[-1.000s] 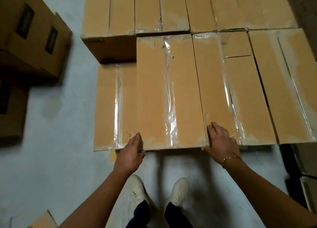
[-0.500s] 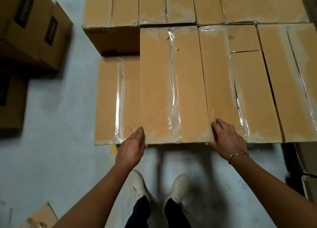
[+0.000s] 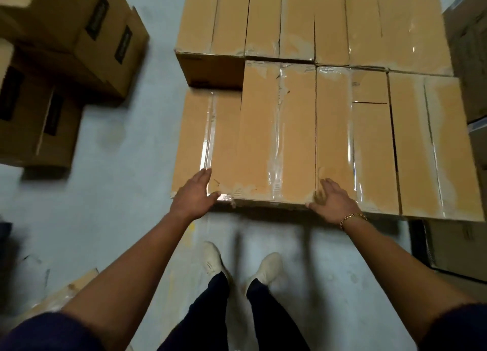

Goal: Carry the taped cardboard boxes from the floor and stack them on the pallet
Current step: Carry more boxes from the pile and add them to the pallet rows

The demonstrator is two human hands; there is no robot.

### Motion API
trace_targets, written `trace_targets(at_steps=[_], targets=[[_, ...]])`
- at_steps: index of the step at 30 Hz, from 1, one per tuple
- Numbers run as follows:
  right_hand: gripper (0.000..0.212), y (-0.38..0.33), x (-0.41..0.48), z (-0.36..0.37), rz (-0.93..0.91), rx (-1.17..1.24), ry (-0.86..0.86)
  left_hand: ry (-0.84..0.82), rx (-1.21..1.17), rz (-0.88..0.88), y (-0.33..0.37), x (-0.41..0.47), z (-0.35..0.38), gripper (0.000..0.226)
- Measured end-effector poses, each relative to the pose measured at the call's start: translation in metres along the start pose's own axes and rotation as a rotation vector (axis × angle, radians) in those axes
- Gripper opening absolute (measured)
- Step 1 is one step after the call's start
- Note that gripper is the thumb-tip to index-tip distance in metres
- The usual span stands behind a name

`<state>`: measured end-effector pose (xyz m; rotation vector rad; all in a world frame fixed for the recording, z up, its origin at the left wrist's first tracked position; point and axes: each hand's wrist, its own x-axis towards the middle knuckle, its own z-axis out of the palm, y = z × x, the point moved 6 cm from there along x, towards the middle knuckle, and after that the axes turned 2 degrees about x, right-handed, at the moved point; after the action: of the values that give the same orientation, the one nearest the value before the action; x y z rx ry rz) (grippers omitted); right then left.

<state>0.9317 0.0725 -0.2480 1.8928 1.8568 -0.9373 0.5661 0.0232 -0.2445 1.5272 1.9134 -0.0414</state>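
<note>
Cardboard everywhere: loose boxes (image 3: pixel 66 60) on the floor (image 3: pixel 118 171) far left, then the left hand (image 3: pixel 196 195), fingers straight, against the near left corner of the taped box (image 3: pixel 279 137) in the stack (image 3: pixel 413 145); right hand (image 3: pixel 332 201) flat, fingers spread, at its near right corner.

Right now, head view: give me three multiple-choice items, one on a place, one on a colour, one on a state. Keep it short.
1. The left hand is at:
A) the near left corner of the middle box
B) the floor
C) the person's knee

2. The shoes are:
A) black
B) white
C) red

3. The middle box's top is:
A) flaps open
B) cut away
C) taped shut

Answers: 1 A, its straight fingers lie along that corner. 2 B, both shoes look off-white. 3 C, clear tape runs the length of its seam.
</note>
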Motion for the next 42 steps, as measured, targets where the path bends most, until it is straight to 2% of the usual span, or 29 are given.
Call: trace_targets(at_steps=[5,9,18,26,32,37,42], targets=[[0.091,-0.061,-0.043,-0.026,-0.065,0.036,0.019,0.081,-0.003,-0.035,-0.026,-0.050,-0.066,0.073],[0.089,-0.131,-0.062,-0.030,-0.156,0.073,0.031,0.134,-0.047,-0.086,-0.077,-0.089,-0.109,0.074],[0.083,-0.382,-0.088,-0.018,-0.345,0.108,0.051,0.261,-0.170,-0.220,-0.255,-0.164,-0.214,0.071],[0.080,-0.600,-0.112,0.036,-0.503,0.180,-0.055,0.397,-0.256,-0.383,-0.434,-0.218,-0.296,0.067],[0.078,-0.725,-0.086,0.074,-0.558,0.180,-0.121,0.426,-0.347,-0.447,-0.527,-0.205,-0.333,0.064],[0.077,-0.818,-0.030,0.110,-0.537,0.246,-0.185,0.407,-0.381,-0.490,-0.606,-0.156,-0.365,0.063],[0.076,-0.916,0.034,0.147,-0.503,0.213,-0.277,0.367,-0.379,-0.536,-0.691,-0.098,-0.394,0.063]])
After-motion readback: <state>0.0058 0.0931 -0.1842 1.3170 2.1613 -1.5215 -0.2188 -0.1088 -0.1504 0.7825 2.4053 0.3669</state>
